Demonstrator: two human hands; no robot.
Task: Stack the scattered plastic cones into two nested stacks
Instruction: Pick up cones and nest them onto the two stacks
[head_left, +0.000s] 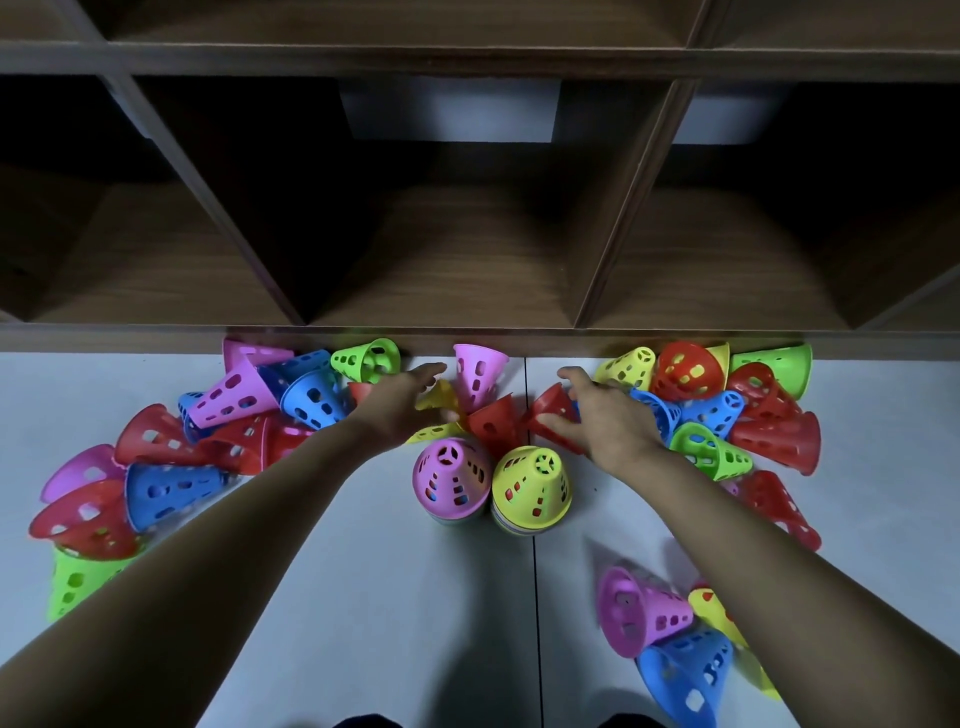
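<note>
Cones (311, 400) lie scattered; our right hand (605, 423) clasps a red cone (551, 413), our left hand (402, 402) opens wide over a yellow cone (438, 399). Next, we should nest both onto the stacks (451, 480).

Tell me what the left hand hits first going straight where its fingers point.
Probably the pink cone standing by the shelf base, just ahead of the left hand, though depth is unclear.

shelf unit (467, 57): dark wood, open cubbies | floor (389, 597): pale grey, seamed
</note>
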